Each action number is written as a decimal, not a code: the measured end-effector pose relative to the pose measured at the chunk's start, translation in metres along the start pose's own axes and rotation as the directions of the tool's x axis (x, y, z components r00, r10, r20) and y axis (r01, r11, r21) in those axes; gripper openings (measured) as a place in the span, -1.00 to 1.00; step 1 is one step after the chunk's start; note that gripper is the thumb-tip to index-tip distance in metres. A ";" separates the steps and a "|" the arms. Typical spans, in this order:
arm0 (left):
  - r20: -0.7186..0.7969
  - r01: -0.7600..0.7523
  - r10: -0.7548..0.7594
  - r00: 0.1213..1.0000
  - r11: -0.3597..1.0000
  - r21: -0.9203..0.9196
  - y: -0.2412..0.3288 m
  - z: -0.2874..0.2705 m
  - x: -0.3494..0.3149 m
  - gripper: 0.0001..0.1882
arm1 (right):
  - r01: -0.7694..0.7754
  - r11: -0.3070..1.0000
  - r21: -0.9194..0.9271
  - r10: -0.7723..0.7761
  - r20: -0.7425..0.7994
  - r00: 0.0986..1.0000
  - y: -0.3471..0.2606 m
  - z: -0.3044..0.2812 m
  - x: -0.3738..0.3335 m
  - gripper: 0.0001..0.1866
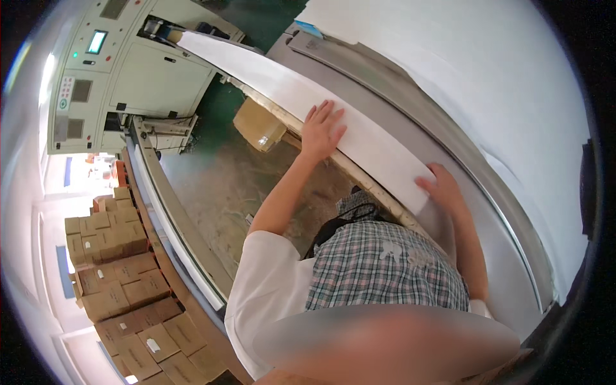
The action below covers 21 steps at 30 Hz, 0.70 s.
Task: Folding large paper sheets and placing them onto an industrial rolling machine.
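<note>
A long white roll point(282, 80) lies across the grey metal table, its far end narrowing toward a machine, where a brown core tip point(174, 36) shows. My left hand point(323, 131) rests on the roll's near side, palm down with the fingers spread. Close to the roll's near end, my right hand point(443, 187) touches its far side with bent fingers that stand apart. Neither hand wraps around the roll. A checked apron point(385, 263) covers my front, close against the table edge.
Behind the roll runs a grey metal bar point(385, 74), with a large white sheet point(475, 70) beyond it. Control cabinets point(144, 83) stand far left. A cardboard box point(256, 122) sits on the floor, and several stacked cartons point(122, 282) line the left beside a long rail point(173, 212).
</note>
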<state>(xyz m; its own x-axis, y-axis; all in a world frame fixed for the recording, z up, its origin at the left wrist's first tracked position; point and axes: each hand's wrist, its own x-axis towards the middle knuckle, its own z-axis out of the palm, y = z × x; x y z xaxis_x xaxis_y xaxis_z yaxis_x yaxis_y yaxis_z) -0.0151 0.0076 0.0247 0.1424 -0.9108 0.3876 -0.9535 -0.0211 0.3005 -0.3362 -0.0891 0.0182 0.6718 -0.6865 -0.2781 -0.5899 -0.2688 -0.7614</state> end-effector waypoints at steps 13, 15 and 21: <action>0.176 -0.267 0.350 0.920 0.889 -0.372 -0.019 -0.011 0.010 -0.59 | 0.039 0.940 0.340 -0.010 -0.087 0.996 -0.044 0.078 0.095 -0.60; 0.270 -0.265 0.459 0.846 0.803 -0.533 -0.032 -0.015 0.009 -0.62 | -0.053 0.864 0.500 0.066 -0.009 0.998 -0.047 0.079 0.101 -0.62; 0.203 -0.077 0.230 0.952 0.821 -0.566 -0.112 -0.036 0.104 -0.78 | -0.259 0.602 0.755 0.366 0.027 0.930 -0.045 0.051 0.098 -0.67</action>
<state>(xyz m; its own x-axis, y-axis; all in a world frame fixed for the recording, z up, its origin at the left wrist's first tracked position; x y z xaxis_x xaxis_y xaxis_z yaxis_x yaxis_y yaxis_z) 0.1161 -0.0698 0.0630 -0.1372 -0.9554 0.2614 -0.6434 0.2866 0.7099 -0.2211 -0.1101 -0.0050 0.4210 -0.7186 -0.5535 -0.1909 0.5263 -0.8286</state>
